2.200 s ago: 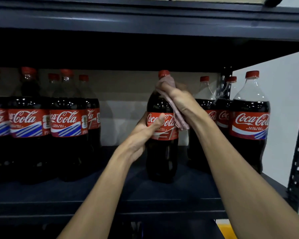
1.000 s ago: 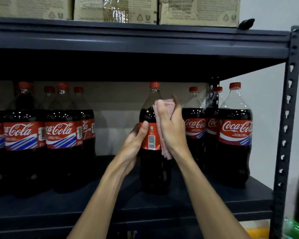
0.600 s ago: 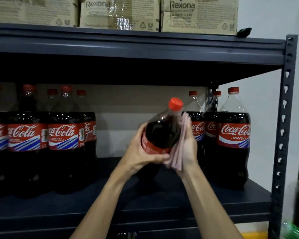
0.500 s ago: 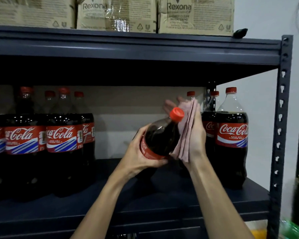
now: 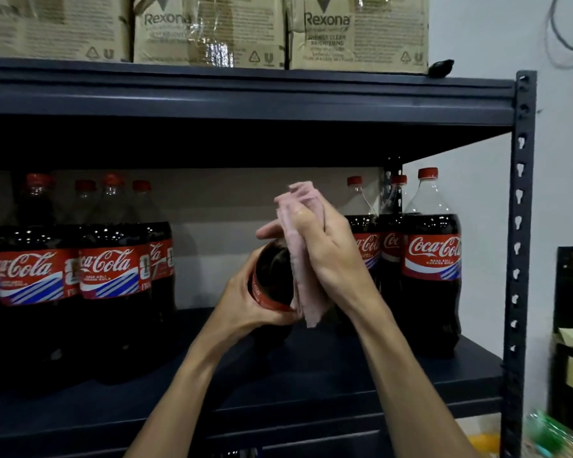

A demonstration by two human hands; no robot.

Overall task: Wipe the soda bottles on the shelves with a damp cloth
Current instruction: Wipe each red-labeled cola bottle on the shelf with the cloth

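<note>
Gripping tilted dark plastic cola bottle with red label in left hand, fingers and thumb curled round the label band: steadies it and tips the neck toward the body for access. Pressing folded pink cloth round neck and cap with right hand, thumb and fingers closed on the cloth, cap hidden underneath. Probably wiping the top end. Working over dark metal shelf, in the gap between upright cola bottles left of the left hand and more red-capped bottles right of the right hand, clear of neighbours. Cannot tell whether base touches shelf.
</note>
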